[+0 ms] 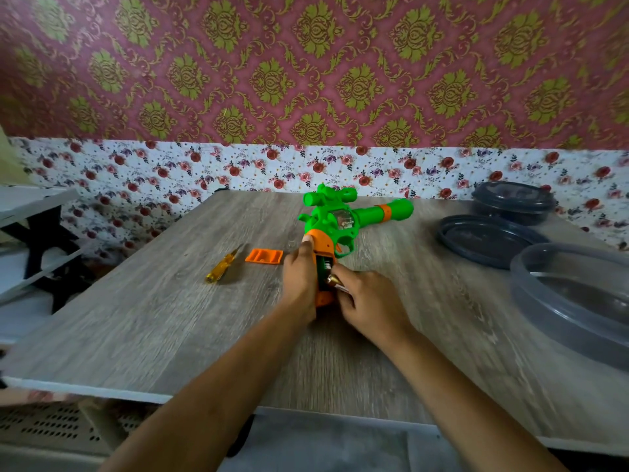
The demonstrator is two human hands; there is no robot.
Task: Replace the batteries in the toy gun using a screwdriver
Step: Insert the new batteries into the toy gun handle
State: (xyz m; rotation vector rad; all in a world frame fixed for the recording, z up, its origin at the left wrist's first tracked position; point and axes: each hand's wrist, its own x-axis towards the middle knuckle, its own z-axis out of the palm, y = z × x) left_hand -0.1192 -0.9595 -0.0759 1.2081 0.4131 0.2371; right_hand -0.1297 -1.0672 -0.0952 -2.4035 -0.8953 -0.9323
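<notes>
No readable text, labels or numbers anywhere. The battery (335, 281) at the toy gun (340, 219) grip is too blurred to make out any marking.

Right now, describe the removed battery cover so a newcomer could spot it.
On the grey wood-grain table, look left of the green and orange plastic toy gun. A flat orange plastic rectangle lies right of the yellow-handled screwdriver. It's the only loose orange piece, squat rather than long and thin.
</notes>
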